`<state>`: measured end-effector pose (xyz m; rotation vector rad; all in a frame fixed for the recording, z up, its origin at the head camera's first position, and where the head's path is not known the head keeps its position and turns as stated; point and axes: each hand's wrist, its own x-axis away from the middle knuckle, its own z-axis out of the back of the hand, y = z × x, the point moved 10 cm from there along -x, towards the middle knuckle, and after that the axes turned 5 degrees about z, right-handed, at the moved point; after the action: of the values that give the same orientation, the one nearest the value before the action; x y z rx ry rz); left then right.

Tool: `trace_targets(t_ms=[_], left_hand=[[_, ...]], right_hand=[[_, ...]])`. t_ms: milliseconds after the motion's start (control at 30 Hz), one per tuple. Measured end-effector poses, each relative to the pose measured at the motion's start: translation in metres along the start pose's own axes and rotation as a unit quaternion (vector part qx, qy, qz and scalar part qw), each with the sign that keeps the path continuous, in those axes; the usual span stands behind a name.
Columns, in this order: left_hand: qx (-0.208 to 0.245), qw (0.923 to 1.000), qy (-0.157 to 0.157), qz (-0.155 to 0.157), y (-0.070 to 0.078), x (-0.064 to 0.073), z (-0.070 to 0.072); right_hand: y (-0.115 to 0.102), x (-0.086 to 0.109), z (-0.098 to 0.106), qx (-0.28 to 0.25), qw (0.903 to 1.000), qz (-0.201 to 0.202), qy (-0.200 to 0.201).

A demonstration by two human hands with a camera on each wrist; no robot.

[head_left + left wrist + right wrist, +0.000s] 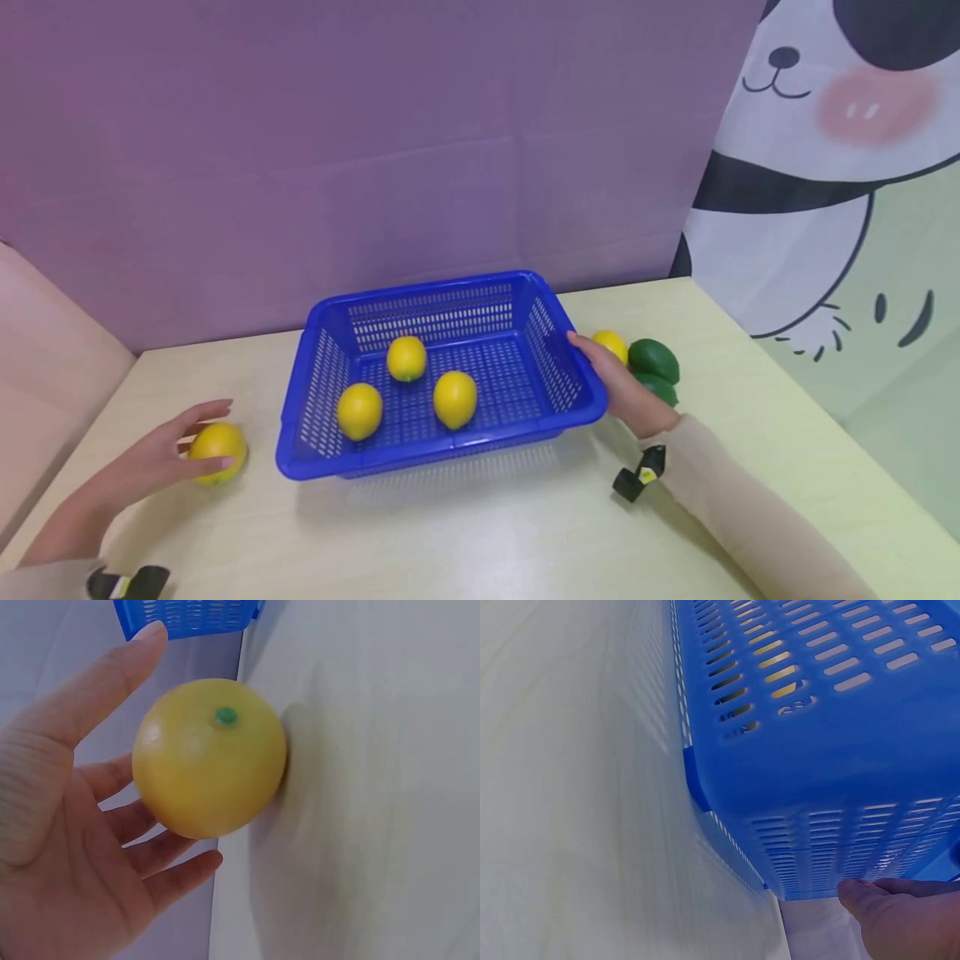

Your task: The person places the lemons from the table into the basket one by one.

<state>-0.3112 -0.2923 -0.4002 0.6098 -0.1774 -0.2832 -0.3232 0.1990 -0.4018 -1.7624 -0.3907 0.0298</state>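
Observation:
My left hand [161,454] is spread around a yellow lemon [217,452] at the left of the table. In the left wrist view its thumb stands apart from the lemon [210,757], while the other fingers are loosely bent behind the fruit. My right hand [618,383] holds the right rim of a blue plastic basket [442,450]; its fingers are partly hidden there. In the right wrist view that hand [911,919] touches the basket's slotted side [817,765]. Three lemons lie inside the basket, including a front right one [455,400].
Beyond the right forearm, another lemon [611,345] and two dark green fruits, one of them uppermost [654,361], lie on the pale wooden table [465,533]. A purple cloth [337,167] hangs behind the table. A panda picture [795,250] is on the right wall.

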Motion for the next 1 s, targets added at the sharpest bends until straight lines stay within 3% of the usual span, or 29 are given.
trace_targets(t_ms=[167, 333, 667, 1000], left_hand=[[0.025, 0.9996, -0.001, -0.011, -0.001, 0.000, -0.003], [0.023, 0.9996, -0.006, -0.017, 0.000, 0.001, -0.004], [-0.001, 0.9992, -0.033, 0.024, -0.010, 0.001, -0.014], [-0.025, 0.9991, -0.023, 0.025, -0.010, 0.000, -0.012]], right_hand=[[0.001, 0.000, 0.000, 0.002, 1.0000, -0.001, -0.001], [0.001, 0.000, 0.000, 0.003, 1.0000, -0.003, 0.001], [0.001, 0.000, 0.000, -0.003, 1.0000, -0.004, 0.000], [-0.002, 0.002, -0.005, -0.008, 0.9998, -0.002, -0.016]])
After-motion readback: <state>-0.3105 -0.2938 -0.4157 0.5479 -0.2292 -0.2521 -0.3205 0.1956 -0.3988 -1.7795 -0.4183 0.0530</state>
